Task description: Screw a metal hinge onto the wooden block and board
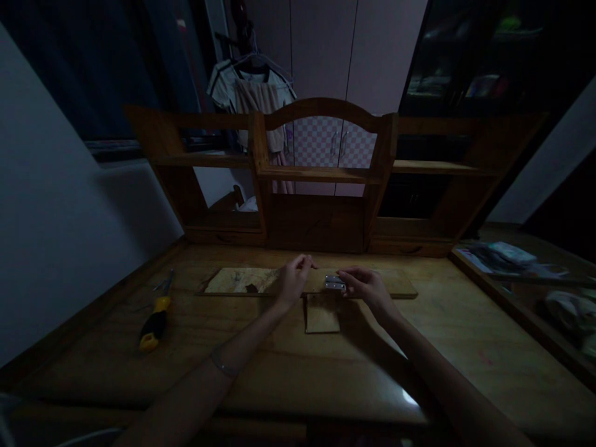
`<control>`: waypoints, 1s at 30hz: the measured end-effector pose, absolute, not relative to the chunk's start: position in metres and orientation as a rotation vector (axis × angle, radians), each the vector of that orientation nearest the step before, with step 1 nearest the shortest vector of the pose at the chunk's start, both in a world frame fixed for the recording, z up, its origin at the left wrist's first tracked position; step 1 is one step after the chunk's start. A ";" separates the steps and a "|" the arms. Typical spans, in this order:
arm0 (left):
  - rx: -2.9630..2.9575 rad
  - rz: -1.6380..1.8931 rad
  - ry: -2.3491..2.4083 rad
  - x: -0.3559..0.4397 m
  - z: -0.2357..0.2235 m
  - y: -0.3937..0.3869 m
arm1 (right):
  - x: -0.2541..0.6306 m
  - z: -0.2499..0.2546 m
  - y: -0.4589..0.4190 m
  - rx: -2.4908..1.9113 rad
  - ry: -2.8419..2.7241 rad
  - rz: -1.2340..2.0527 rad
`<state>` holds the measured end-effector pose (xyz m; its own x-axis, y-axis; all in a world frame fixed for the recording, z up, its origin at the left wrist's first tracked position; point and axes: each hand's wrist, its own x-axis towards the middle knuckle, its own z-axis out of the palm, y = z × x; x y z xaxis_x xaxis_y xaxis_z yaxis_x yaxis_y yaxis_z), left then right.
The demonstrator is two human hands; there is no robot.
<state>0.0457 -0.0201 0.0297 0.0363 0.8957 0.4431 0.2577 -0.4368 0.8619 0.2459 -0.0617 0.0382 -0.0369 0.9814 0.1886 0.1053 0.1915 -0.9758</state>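
A small silver metal hinge (pixel 334 285) is pinched at its right side by my right hand (pixel 365 287), over a long wooden board (pixel 391 284). To the left of the hinge, my left hand (pixel 294 279) is closed above the same board, thumb and fingers drawn together; whatever they hold is too small and dark to make out. A short square piece of wood (pixel 322 316) lies against the board's near edge, below the hinge. The long board has dark stains and a worn patch on its left part.
A yellow and black screwdriver (pixel 154 324) lies on the wooden desk (pixel 209 360) at the left, with small metal pieces by its shaft. Behind the board stands a wooden shelf unit (pixel 321 176). Papers and bags (pixel 505 254) lie beyond a raised edge at the right.
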 end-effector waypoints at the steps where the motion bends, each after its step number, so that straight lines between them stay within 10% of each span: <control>1: 1.777 1.392 1.172 0.041 0.029 -0.014 | 0.245 0.037 -0.062 -1.125 -1.389 1.065; 9: 2.016 0.872 0.897 0.008 0.020 0.014 | 0.229 0.026 -0.064 -1.069 -1.381 1.252; 30: 2.698 0.825 1.074 0.007 0.020 0.008 | 0.223 0.003 -0.059 -1.128 -1.360 1.139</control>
